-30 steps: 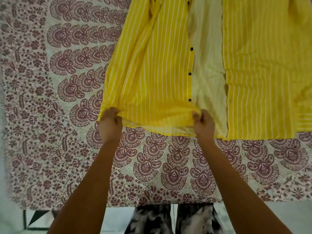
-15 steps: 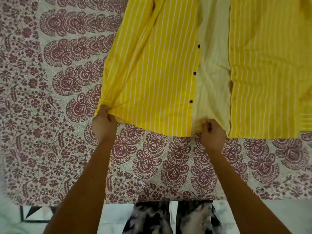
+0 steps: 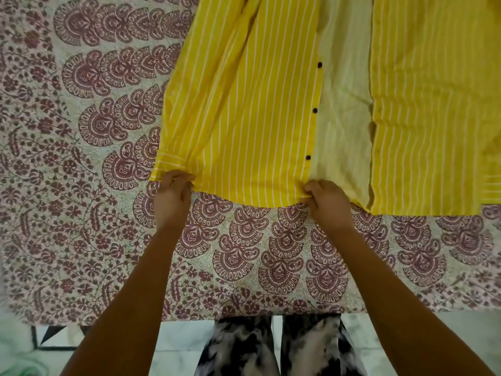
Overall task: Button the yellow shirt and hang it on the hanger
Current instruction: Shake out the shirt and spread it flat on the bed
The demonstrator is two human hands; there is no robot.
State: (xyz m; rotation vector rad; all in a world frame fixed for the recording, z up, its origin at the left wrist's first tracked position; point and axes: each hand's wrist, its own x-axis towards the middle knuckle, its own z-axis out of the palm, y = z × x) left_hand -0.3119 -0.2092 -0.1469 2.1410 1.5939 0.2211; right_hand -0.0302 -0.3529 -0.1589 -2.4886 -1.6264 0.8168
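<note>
The yellow shirt [image 3: 260,109] with white stripes lies unbuttoned on the bed, its front open and the pale inside [image 3: 344,104] showing between the two panels. Three dark buttons [image 3: 315,111] run down the left panel's edge. My left hand [image 3: 172,202] pinches the hem at the left panel's outer corner, beside the sleeve cuff. My right hand [image 3: 326,204] pinches the hem at the button-edge corner of the same panel. The right panel [image 3: 433,104] lies flat and untouched. No hanger is in view.
A white bedsheet [image 3: 81,131] with maroon paisley print covers the bed. Its near edge [image 3: 189,316] ends above a tiled floor [image 3: 447,329]. My legs in black-and-white trousers [image 3: 271,348] stand against the bed edge.
Both hands have pulled the left panel's hem toward me and taut, flattening its folds. The right hand shifted slightly right along the hem.
</note>
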